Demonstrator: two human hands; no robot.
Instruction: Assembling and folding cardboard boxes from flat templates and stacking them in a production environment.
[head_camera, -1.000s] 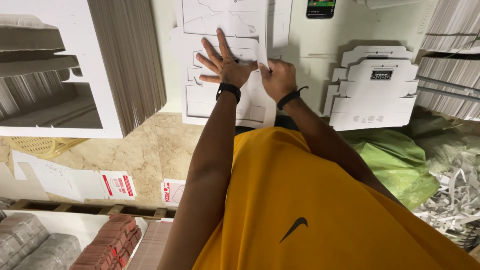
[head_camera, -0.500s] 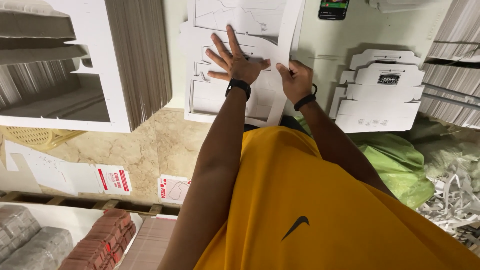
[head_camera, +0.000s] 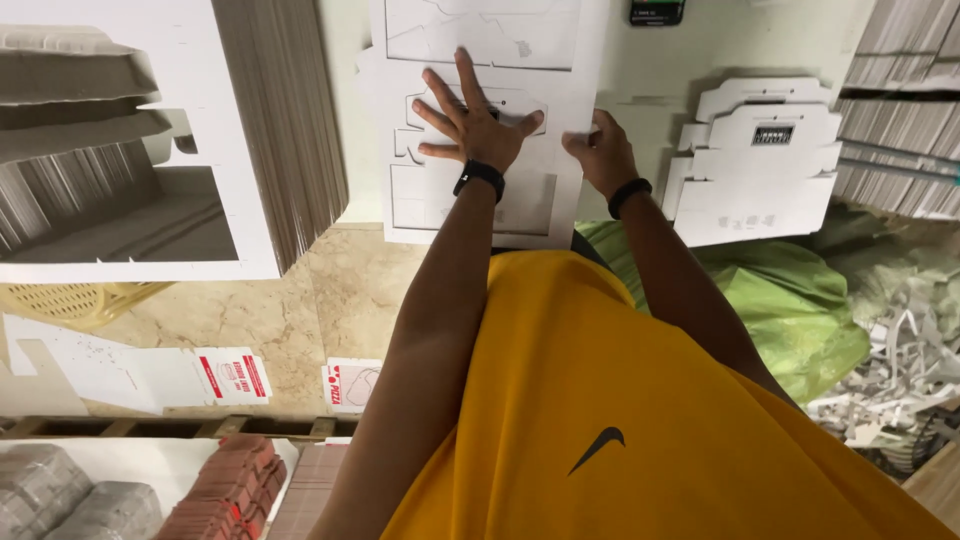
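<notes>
A white die-cut cardboard sheet (head_camera: 545, 60) with box outlines cut into it lies on the work surface in front of me. My left hand (head_camera: 470, 120) presses flat on its middle, fingers spread wide. My right hand (head_camera: 600, 150) pinches the sheet's right edge, fingers curled on the cardboard. Both wrists wear black bands. My yellow shirt fills the lower part of the view.
A tall stack of white sheets (head_camera: 280, 130) stands at the left. Punched-out box blanks (head_camera: 760, 160) are piled at the right, beside more stacks (head_camera: 900, 130). A green bag (head_camera: 790, 300) and paper scraps (head_camera: 900, 370) lie lower right. A phone (head_camera: 656, 12) rests at the top.
The view has shifted, so the sheet and both hands sit lower in the frame. My left hand stays spread on the sheet; my right hand keeps its grip on the edge.
</notes>
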